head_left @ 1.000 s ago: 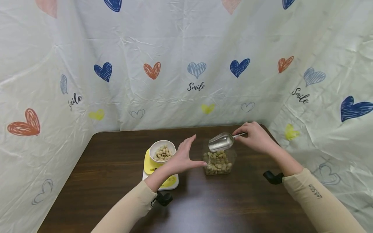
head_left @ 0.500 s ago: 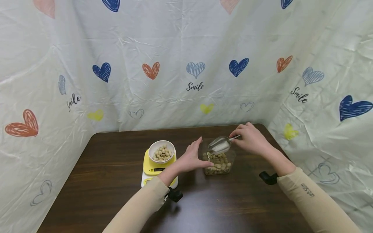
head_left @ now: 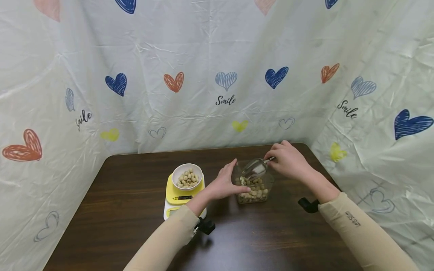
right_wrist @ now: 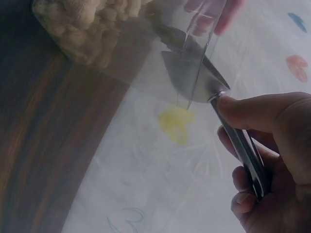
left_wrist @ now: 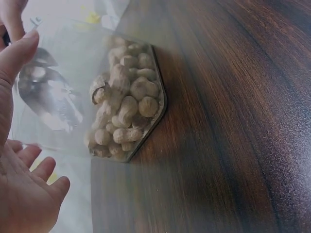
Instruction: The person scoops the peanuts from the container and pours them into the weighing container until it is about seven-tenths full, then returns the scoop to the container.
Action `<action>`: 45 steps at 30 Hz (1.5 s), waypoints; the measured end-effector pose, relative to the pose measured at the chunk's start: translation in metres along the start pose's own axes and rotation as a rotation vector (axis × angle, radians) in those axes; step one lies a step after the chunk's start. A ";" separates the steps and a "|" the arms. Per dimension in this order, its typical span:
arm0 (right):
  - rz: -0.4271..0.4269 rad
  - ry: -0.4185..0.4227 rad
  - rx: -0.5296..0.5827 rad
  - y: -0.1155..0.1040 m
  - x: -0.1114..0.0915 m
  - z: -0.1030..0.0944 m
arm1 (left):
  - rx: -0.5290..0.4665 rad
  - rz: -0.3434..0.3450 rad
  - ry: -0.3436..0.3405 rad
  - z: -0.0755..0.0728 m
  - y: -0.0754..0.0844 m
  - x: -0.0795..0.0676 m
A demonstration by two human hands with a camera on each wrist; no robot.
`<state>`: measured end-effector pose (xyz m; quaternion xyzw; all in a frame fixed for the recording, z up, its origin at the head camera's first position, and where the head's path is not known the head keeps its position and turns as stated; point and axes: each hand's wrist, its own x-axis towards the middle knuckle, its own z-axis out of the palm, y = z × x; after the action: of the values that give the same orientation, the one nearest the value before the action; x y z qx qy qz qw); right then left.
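My right hand grips the thin handle of a metal scoop, thumb laid along it in the right wrist view. The scoop's bowl tips down inside a clear square container, just above the peanuts in their shells. My left hand spans the container's left side. Its thumb lies along the near wall and its fingers stretch to the far side, fairly straight. Through the clear wall the scoop's bowl shows in the left wrist view; its front edge is partly hidden among reflections.
Left of the container stands a yellow and white kitchen scale, partly covered by my left forearm. On it sits a white bowl with several peanuts. Behind the dark wooden table hangs a white curtain with printed hearts.
My left hand has moved right, from beside the container to around its left side. My right hand has moved slightly left, lowering the scoop into the container.
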<state>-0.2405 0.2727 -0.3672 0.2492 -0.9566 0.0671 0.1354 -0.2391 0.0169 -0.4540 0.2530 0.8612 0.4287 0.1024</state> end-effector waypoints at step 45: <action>-0.018 -0.257 0.163 0.002 0.011 0.021 | -0.017 0.024 0.012 0.005 -0.005 0.004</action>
<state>-0.2557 0.2657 -0.3837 0.2744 -0.9552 0.1106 -0.0084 -0.2421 0.0197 -0.4603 0.2600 0.8551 0.4385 0.0943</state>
